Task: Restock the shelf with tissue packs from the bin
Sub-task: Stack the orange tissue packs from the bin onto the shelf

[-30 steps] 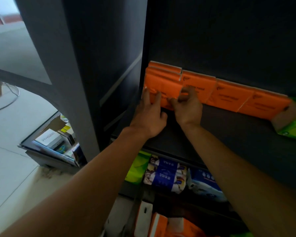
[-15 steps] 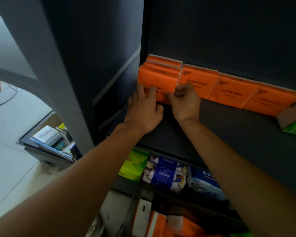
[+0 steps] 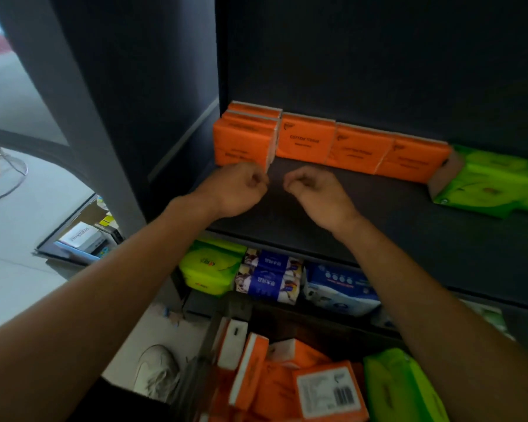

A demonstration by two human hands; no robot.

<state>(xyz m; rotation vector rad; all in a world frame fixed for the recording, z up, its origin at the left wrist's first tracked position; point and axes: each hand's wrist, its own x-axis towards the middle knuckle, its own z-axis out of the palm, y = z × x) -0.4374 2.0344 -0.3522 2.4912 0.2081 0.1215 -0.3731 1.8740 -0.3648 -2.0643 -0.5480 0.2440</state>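
Observation:
Several orange tissue packs (image 3: pixel 360 147) stand in a row along the back of the dark shelf (image 3: pixel 378 226). At the row's left end a stack of orange packs (image 3: pixel 241 144) stands in front, against the side wall. My left hand (image 3: pixel 241 188) hovers just below that stack and my right hand (image 3: pixel 313 190) beside it; both have loosely curled fingers and hold nothing. Below me the bin (image 3: pixel 208 339) holds several more orange packs (image 3: pixel 287 388) and a green pack (image 3: pixel 400 388).
A green pack (image 3: pixel 494 181) lies at the shelf's right end. The lower shelf carries a green pack (image 3: pixel 211 269), purple-blue packs (image 3: pixel 269 278) and a blue pack (image 3: pixel 339 290). A white shoe (image 3: pixel 156 370) and an open box (image 3: pixel 83 236) are on the floor to the left.
Both hands have let go of the front orange pack at the left end and drawn back toward me. The pack now stands upright against the stack.

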